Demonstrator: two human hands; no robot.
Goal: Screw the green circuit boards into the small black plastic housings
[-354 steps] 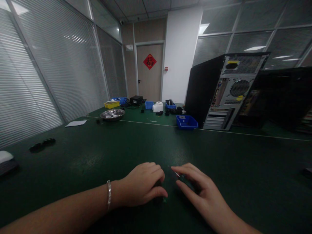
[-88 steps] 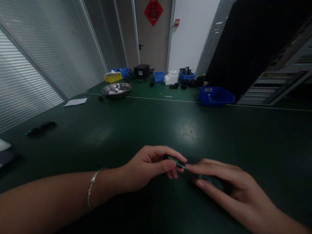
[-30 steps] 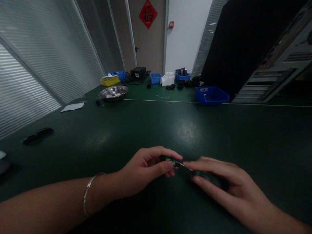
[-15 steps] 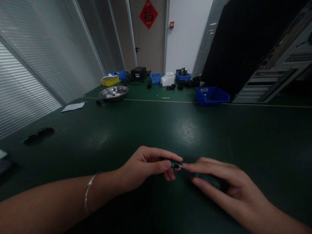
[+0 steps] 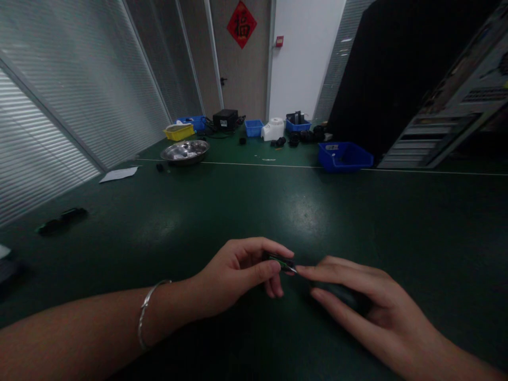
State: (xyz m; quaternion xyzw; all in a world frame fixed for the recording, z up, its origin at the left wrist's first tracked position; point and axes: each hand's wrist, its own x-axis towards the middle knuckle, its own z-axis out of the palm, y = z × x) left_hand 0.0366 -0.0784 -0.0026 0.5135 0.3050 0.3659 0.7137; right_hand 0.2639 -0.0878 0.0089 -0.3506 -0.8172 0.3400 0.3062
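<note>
Near the front of the table, my left hand (image 5: 242, 270) is closed, pinching a small green and black piece (image 5: 282, 261) between thumb and fingers. It looks like a little circuit board, though most of it is covered by the fingers. A thin, shiny sliver (image 5: 292, 269) shows at its right end. My right hand (image 5: 365, 296) comes from the right with its index fingertip at that end. Its thumb is held apart from the index finger, and I make out nothing gripped between them.
Left on the green table (image 5: 238, 201) lie dark green-black parts (image 5: 63, 219) and a paper sheet (image 5: 119, 174). Farther back stand a metal bowl (image 5: 185, 153), a yellow tray (image 5: 179, 132), a black box (image 5: 225, 119), a white housing (image 5: 273, 128) and a blue bin (image 5: 344, 157).
The small piece has turned slightly in my left hand, showing more of its green edge. My right index fingertip has come a little closer to its end.
</note>
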